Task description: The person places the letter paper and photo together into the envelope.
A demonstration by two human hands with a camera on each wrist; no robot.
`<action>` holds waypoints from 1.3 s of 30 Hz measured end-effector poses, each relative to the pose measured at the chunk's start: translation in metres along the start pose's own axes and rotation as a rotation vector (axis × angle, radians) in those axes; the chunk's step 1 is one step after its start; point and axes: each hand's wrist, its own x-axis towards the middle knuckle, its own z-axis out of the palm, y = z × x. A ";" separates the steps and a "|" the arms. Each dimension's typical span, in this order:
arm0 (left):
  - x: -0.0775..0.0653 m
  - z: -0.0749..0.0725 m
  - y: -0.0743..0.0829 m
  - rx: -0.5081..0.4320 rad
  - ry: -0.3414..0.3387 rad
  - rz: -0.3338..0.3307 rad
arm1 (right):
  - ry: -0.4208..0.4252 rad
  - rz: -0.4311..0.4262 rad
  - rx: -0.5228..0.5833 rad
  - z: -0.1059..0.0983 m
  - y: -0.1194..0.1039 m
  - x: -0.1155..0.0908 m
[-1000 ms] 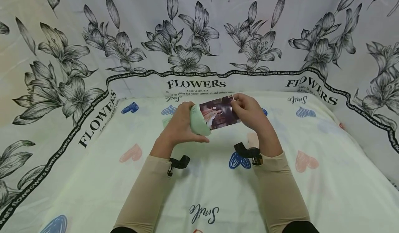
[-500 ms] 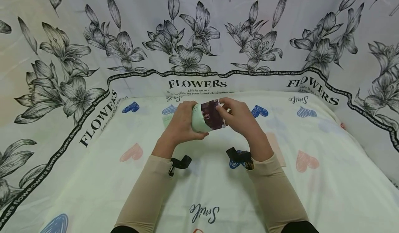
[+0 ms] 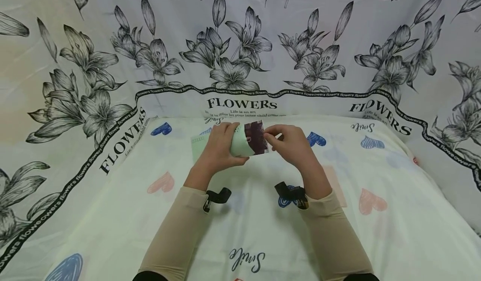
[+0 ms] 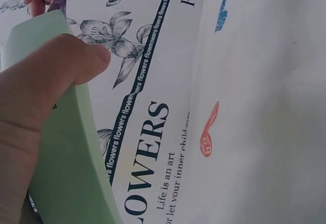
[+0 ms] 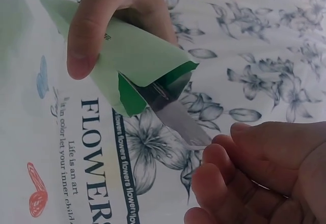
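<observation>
Above heart-printed cloth [image 3: 236, 222], near its far edge. Sunk deeper than one second earlier into pale green sleeve [image 3: 240, 143]: printed picture [image 3: 257, 138], with only a short maroon end protruding. Notched at the sleeve's mouth, darker green inside. Gripped around its body by left hand [image 3: 219, 149]; pinched narrowly at the picture's outer edge by right hand [image 3: 289, 145].

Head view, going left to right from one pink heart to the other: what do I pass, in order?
Left pink heart → left hand → green packet → dark printed photo → right hand → right pink heart.
</observation>
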 end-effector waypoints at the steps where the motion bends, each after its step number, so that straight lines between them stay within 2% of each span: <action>1: 0.000 0.001 0.000 0.002 -0.007 -0.003 | -0.004 -0.001 -0.001 0.001 0.000 0.000; 7: -0.002 0.003 0.001 0.007 -0.049 -0.028 | -0.009 0.007 -0.018 0.003 0.003 0.000; 14: -0.003 0.002 0.002 0.037 -0.090 -0.043 | -0.062 0.057 -0.006 0.003 0.001 -0.001; 24: -0.002 0.004 0.004 0.025 -0.091 -0.037 | -0.113 0.058 0.080 0.006 0.000 0.003; 39: 0.000 0.002 0.006 0.047 -0.098 -0.029 | -0.131 0.063 0.120 0.009 -0.001 0.003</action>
